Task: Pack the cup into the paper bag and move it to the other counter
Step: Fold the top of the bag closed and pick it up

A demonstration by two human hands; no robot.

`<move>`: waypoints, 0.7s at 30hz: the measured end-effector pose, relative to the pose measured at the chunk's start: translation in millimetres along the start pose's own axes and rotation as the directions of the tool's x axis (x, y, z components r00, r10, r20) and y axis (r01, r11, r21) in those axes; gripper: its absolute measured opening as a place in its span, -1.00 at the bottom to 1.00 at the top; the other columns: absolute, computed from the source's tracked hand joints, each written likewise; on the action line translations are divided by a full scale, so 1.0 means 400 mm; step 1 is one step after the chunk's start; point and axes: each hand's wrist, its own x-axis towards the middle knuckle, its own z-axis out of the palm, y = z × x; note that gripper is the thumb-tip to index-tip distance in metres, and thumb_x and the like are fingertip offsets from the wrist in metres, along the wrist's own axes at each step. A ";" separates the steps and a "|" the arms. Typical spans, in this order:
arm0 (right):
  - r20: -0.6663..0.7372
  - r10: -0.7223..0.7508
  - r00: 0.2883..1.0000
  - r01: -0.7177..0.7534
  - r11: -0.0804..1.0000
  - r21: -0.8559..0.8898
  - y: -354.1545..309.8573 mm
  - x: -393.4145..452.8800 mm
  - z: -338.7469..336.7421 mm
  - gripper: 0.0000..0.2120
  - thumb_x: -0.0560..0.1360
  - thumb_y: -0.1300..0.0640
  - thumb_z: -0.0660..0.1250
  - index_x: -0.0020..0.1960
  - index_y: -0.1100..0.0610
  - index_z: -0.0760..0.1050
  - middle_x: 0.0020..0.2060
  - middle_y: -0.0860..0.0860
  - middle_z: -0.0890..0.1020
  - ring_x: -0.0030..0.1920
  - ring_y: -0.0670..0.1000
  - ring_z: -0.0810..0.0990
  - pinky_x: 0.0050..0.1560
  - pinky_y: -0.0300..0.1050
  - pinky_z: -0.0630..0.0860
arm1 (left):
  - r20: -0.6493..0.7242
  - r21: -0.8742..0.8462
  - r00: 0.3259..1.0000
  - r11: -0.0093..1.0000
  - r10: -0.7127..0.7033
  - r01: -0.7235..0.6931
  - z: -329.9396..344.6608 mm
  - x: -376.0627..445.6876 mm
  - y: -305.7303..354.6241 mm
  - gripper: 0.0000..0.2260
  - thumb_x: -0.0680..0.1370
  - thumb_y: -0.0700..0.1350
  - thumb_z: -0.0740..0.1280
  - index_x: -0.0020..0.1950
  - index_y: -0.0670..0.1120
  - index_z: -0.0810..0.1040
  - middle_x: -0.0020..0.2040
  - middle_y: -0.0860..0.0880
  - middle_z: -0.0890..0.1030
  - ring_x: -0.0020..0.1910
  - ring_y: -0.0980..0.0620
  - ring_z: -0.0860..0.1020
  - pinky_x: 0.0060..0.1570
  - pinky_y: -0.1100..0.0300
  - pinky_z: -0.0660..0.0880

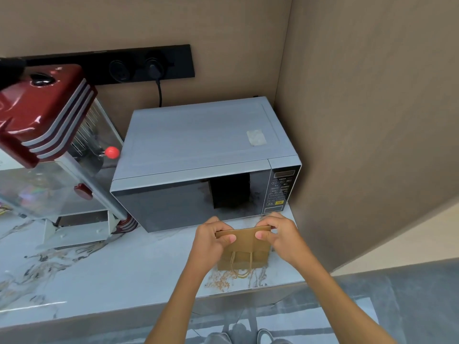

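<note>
Paper bag [244, 249]: brown, folded flat, on marble counter [119, 264] just before microwave [203, 160]; 2 handles hang at its near edge. Left hand [211, 240] and right hand [279, 234]: each pinched closed on bag's top edge. Cup: not visible.

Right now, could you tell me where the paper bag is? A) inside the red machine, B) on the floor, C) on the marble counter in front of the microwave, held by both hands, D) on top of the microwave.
C: the paper bag stands on the counter before the microwave, its top edge pinched by the left hand and right hand.
</note>
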 end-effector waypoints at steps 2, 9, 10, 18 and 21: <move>0.047 0.030 0.998 -0.028 0.999 -0.042 0.003 -0.026 -0.009 -0.86 0.41 0.23 0.49 -0.16 0.00 0.63 -0.14 -0.12 0.57 -0.06 -0.13 0.55 -0.07 -0.33 0.41 | 0.024 0.004 1.000 1.000 -0.011 0.011 0.002 -0.015 -0.002 -0.82 0.44 -0.27 0.49 -0.26 0.01 0.67 -0.20 0.02 0.55 -0.21 0.15 0.55 -0.27 0.47 0.41; -0.080 0.077 0.994 -0.079 0.997 -0.025 0.048 -0.149 -0.027 -0.74 0.36 0.29 0.51 -0.31 -0.04 0.57 -0.27 -0.11 0.57 -0.21 -0.22 0.52 -0.15 -0.43 0.37 | 0.167 -0.042 0.985 0.998 0.046 -0.039 0.051 -0.066 0.000 -0.86 0.39 -0.31 0.52 -0.25 -0.08 0.70 -0.24 0.01 0.55 -0.32 0.27 0.51 -0.29 0.48 0.40; -0.103 0.090 0.991 -0.093 0.995 -0.030 0.056 -0.169 -0.034 -0.76 0.36 0.29 0.51 -0.31 -0.01 0.58 -0.28 -0.11 0.57 -0.22 -0.21 0.52 -0.16 -0.43 0.38 | 0.182 -0.058 0.982 0.997 0.059 -0.050 0.065 -0.074 0.002 -0.85 0.38 -0.31 0.53 -0.25 -0.05 0.70 -0.24 0.01 0.56 -0.31 0.26 0.51 -0.29 0.48 0.40; -0.232 0.186 0.955 -0.197 0.980 -0.023 0.119 -0.318 -0.125 -0.73 0.37 0.29 0.51 -0.32 -0.05 0.58 -0.31 -0.12 0.55 -0.22 -0.17 0.53 -0.17 -0.36 0.40 | 0.332 -0.097 0.934 0.990 0.132 -0.105 0.181 -0.121 0.022 -0.85 0.37 -0.20 0.55 -0.20 0.05 0.71 -0.20 0.11 0.62 -0.17 0.13 0.57 -0.12 0.33 0.48; -0.264 0.225 0.938 -0.232 0.973 0.002 0.145 -0.368 -0.173 -0.79 0.39 0.30 0.50 -0.29 0.03 0.61 -0.29 -0.12 0.55 -0.18 -0.11 0.55 -0.14 -0.36 0.44 | 0.361 -0.097 0.920 0.988 0.151 -0.124 0.240 -0.140 0.050 -0.85 0.38 -0.19 0.55 -0.20 0.06 0.72 -0.20 0.15 0.62 -0.17 0.14 0.59 -0.14 0.37 0.47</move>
